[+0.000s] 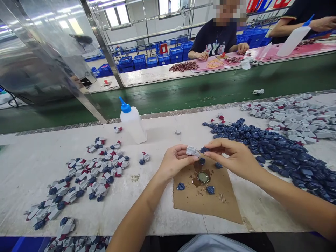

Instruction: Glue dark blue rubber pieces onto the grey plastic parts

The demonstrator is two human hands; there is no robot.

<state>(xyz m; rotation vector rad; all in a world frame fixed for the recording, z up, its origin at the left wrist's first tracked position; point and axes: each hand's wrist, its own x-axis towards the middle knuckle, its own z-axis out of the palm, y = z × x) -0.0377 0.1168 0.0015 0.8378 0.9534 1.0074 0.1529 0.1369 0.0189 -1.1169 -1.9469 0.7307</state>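
My left hand [175,161] pinches a small grey plastic piece [191,151] between thumb and fingers. My right hand [231,155] pinches a small dark blue piece [204,149] and presses it against the grey one. Both hands hover over a brown cardboard sheet [225,201] with a glue-filled bottle cap [203,177] and a few loose blue pieces [210,189] on it.
A squeeze bottle with a blue nozzle [132,121] stands behind. A heap of blue pieces [278,148] and grey pieces [296,117] lies right; joined pieces [86,175] lie left. Beyond a green conveyor belt [183,92], other people work at a far table.
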